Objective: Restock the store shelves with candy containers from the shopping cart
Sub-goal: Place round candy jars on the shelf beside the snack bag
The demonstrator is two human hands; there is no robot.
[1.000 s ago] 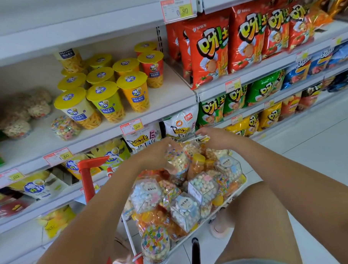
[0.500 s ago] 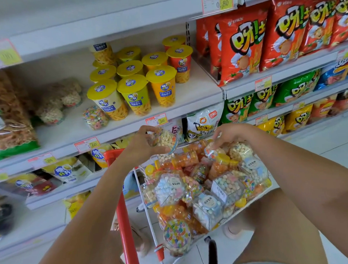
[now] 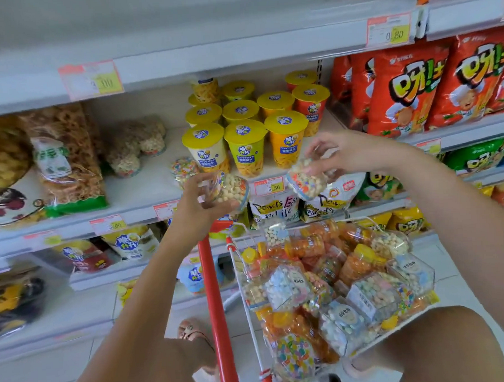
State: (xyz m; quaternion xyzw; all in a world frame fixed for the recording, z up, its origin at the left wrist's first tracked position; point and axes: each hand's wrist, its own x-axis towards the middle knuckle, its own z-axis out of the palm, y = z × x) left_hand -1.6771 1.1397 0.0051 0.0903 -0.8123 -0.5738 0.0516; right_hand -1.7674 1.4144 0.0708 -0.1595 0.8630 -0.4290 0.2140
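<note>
Clear glossy plastic forms your left candy jar (image 3: 231, 189) and right candy jar (image 3: 307, 182), coated white wire your shopping cart (image 3: 247, 306), shiny film the red chip bags (image 3: 405, 91) at two o'clock.

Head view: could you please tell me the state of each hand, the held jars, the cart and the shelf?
Left hand, gripping the left jar.
Right hand, pinching the right jar.
Left jar, tilted, held above the cart.
Right jar, tilted, held above the cart.
Shopping cart, loaded with candy containers.
Shelf, partly stocked, some bare space.
</note>
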